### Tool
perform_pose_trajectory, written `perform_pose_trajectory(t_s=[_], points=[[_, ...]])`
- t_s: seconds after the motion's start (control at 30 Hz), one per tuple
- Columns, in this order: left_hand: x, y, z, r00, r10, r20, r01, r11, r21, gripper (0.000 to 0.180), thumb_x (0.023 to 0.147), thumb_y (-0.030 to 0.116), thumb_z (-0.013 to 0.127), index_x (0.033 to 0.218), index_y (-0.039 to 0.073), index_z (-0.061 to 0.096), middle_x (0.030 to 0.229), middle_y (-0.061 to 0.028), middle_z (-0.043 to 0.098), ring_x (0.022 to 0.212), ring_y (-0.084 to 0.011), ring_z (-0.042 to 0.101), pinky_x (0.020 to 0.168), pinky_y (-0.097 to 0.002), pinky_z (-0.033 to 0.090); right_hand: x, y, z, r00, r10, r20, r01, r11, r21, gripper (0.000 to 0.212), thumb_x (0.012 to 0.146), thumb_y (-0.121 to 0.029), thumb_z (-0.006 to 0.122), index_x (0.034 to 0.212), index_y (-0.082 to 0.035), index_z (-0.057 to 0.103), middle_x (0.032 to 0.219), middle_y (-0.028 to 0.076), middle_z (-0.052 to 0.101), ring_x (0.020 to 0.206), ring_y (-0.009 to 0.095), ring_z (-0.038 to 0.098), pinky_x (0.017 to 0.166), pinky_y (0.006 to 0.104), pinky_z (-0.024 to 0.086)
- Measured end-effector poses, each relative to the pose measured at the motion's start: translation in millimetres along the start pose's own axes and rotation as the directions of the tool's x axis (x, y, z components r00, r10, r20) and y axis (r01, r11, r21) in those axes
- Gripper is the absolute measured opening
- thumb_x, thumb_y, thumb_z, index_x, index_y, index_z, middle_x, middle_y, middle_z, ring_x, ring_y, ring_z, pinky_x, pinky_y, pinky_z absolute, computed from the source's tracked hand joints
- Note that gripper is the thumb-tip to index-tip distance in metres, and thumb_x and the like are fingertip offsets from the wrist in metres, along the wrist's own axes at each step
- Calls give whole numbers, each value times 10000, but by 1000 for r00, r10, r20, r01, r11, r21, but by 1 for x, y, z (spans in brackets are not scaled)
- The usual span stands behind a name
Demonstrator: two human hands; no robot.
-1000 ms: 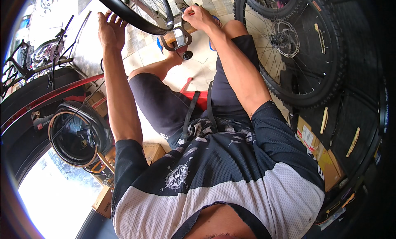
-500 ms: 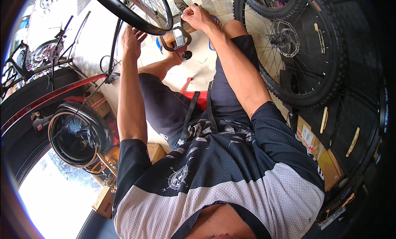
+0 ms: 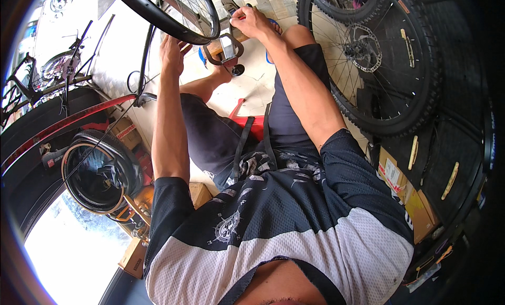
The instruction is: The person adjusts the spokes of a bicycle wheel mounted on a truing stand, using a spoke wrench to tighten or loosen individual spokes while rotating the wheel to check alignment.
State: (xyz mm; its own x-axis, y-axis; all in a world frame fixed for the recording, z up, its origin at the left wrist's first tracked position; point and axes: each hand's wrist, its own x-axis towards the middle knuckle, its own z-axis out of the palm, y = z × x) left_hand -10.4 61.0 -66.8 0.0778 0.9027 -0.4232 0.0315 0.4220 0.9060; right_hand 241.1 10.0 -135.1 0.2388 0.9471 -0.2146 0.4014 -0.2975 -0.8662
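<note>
A black-rimmed bicycle wheel (image 3: 173,21) stands in a metal wheel-truing stand (image 3: 225,0) at the top of the head view. My left hand (image 3: 171,55) is just below the rim on its left side, fingers apart. Part of that hand is hidden by the rim. My right hand (image 3: 251,22) is at the stand's right upright, with thumb and fingers pinched together. What they pinch is too small to make out. Between my hands, the stand's curved caliper arms (image 3: 227,55) reach around the lower rim.
A large knobby-tyred wheel (image 3: 428,57) with a disc rotor leans on my right. To the left are a red frame tube (image 3: 68,123), a bundle of rims and tyres (image 3: 94,171) and cardboard boxes. A red stool (image 3: 256,128) shows between my legs.
My left hand has shifted slightly right, with its fingers drawn a little behind the rim. My right hand stays almost where it was.
</note>
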Motion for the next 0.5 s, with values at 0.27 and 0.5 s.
perform_pose_trajectory(t_s=[0.27, 0.5], points=[[2, -10, 2, 999, -28, -39, 29, 999, 24, 238, 1056, 206, 480, 1175, 32, 592, 1062, -120, 691, 957, -231, 685, 823, -374, 570, 3, 2, 6, 1000, -2, 1, 2, 1000, -19, 372, 829, -379, 709, 1056, -86, 732, 1067, 140, 744, 1019, 292, 694, 923, 395, 535], [7, -16, 3, 998, -42, -51, 45, 998, 50, 258, 1044, 185, 507, 1212, 5, 586, 1102, -135, 698, 954, -225, 696, 817, -371, 589, -2, -2, 1, 1000, -20, -4, 20, 1000, -10, 378, 824, -349, 713, 1090, -80, 725, 1069, 153, 739, 1020, 304, 692, 924, 389, 539]])
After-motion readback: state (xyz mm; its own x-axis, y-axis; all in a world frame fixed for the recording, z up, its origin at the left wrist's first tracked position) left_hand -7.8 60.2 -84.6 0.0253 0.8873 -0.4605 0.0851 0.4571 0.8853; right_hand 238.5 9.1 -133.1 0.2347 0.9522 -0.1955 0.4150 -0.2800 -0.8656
